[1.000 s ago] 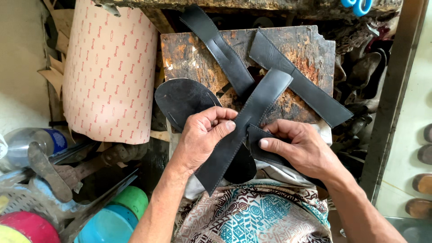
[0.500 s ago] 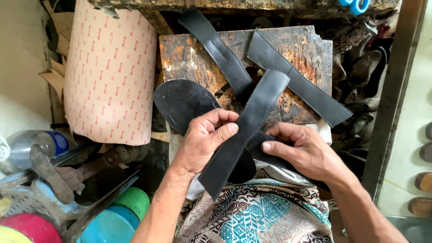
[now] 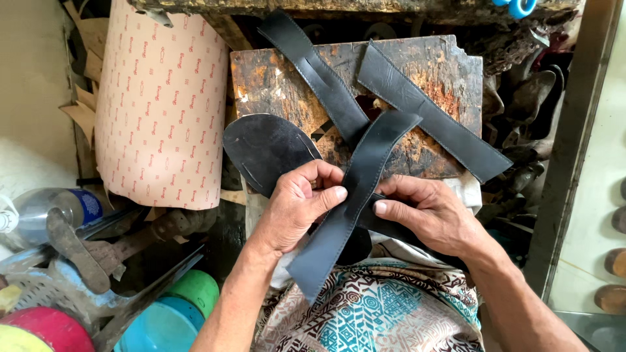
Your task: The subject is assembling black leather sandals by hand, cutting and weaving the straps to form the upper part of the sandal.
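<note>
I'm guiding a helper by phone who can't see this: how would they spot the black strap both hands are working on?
Start at the rusty, stained wooden block at top centre. Three black straps cross over it; the wanted strap runs from the block's middle down toward the patterned cloth. Only it is pinched between the left hand and right hand, beside the oval black sole.

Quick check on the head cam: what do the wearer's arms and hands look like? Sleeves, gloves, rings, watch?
Both are bare: the left hand and right hand wear no gloves, and no rings show on the fingers. No watch or band at either wrist. Forearms are uncovered to the frame edge, with no sleeve in view. Fingernails are short.
</note>
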